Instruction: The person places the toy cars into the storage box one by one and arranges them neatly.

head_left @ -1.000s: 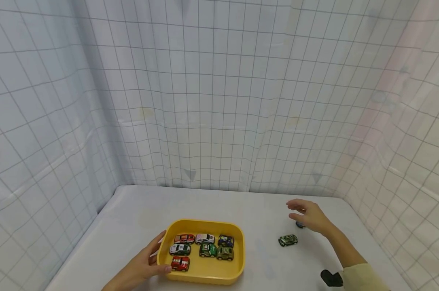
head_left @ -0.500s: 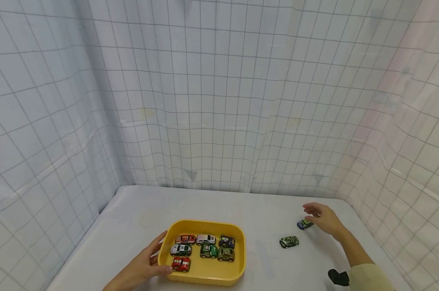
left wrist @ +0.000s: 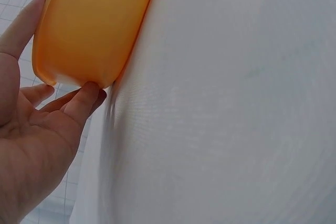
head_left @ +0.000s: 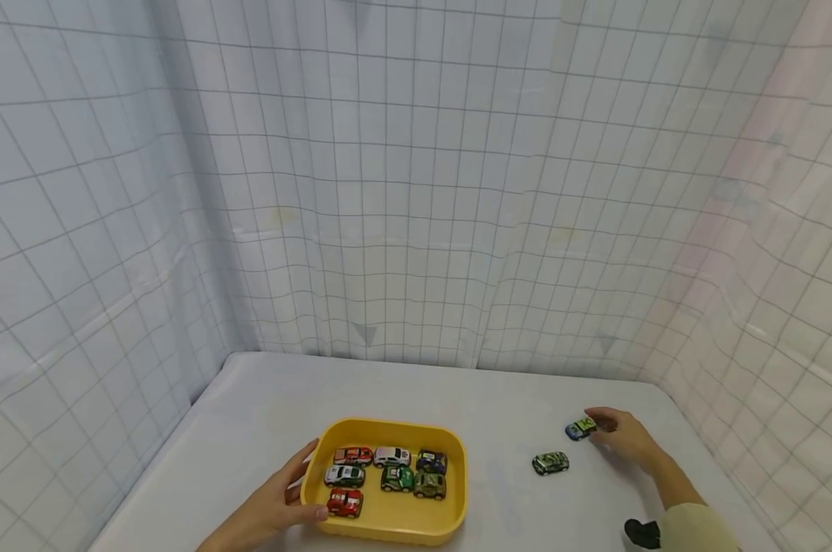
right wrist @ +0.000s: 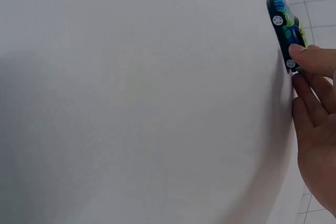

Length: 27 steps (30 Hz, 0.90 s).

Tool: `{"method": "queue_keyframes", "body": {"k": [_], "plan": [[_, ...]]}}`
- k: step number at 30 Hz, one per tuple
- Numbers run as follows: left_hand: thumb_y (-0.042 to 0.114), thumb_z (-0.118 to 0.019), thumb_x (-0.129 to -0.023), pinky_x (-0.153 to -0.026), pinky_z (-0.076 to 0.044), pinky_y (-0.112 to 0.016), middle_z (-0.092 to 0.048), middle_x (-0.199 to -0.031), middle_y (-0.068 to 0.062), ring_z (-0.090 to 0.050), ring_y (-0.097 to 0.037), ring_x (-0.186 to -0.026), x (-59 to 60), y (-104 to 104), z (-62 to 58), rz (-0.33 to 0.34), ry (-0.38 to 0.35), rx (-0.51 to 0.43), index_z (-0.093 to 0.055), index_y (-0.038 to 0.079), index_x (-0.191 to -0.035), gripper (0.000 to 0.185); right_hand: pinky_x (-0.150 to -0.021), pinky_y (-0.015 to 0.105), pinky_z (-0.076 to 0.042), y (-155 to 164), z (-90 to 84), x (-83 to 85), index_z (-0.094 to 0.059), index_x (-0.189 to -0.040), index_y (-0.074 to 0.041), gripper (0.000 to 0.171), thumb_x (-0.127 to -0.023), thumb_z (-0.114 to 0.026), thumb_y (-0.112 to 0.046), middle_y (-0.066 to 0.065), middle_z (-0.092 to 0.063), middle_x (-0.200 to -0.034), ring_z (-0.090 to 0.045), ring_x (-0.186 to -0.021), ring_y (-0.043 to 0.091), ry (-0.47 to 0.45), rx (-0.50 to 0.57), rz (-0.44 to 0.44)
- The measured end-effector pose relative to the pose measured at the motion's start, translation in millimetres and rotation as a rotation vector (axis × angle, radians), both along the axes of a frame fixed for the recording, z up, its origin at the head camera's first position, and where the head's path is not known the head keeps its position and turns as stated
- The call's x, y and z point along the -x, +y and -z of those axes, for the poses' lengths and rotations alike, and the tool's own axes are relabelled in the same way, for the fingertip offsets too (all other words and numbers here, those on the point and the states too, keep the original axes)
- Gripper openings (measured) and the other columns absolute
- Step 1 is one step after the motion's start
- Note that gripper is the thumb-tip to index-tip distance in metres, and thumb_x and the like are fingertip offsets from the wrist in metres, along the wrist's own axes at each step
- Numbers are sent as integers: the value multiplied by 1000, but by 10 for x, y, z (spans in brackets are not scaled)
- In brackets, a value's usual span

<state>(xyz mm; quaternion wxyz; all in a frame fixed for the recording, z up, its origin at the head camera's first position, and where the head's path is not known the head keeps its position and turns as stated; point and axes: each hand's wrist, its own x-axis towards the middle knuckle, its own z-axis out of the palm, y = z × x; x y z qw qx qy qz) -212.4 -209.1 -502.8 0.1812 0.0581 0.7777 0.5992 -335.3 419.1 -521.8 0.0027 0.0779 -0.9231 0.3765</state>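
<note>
bare table between tray – green car

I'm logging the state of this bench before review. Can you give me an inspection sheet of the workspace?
Surface: white table, covered with pale cloth.
Job's things: blue toy car on the table at the right hand's fingertips; green toy car loose beside it; yellow tray holding seven toy cars in rows.
Clutter: nothing seen.
Grips: left hand rests against the tray's left edge, thumb on the rim; right hand touches the blue toy car, grasp not clear.
Cables: nothing seen.
Surroundings: grid-patterned white curtain on three sides; black wrist camera strap at the right sleeve.
</note>
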Motion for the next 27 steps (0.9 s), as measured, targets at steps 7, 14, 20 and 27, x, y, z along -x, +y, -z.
{"method": "queue_keyframes", "body": {"k": [7, 14, 20, 27], "plan": [[21, -78, -95, -101, -53, -50, -14, -158, -45, -51, -52, -130, 1, -10, 19, 14, 27, -6, -4, 5, -166, 104, -96, 60, -49, -1, 108, 72, -66, -135, 1, 48, -92, -78, -16, 26, -63, -132, -58, -117, 43, 38, -78, -10], [20, -77, -96, -101, -53, -45, -13, -159, -44, -50, -50, -132, -20, -3, 9, 19, 20, -50, -4, 7, -166, 103, -106, 67, -40, 21, 150, 59, -69, -131, 1, 46, -93, -79, -22, 29, -61, -135, -49, -130, 53, 8, -81, 68], [21, -80, -94, -105, -49, -50, -17, -158, -44, -47, -52, -134, -23, 6, -11, -9, 18, -22, -6, 7, -167, 105, -108, 67, -38, 0, 140, 53, -67, -131, 3, 49, -93, -80, -25, 30, -59, -137, -47, -131, 54, -1, -49, 89], [21, -81, -93, -104, -50, -51, -19, -158, -43, -49, -52, -133, -11, 3, 13, -13, 15, -3, -6, 7, -167, 105, -107, 67, -38, -29, 149, 47, -68, -129, 6, 50, -91, -81, -25, 31, -60, -135, -48, -130, 54, -7, -32, 111]]}}
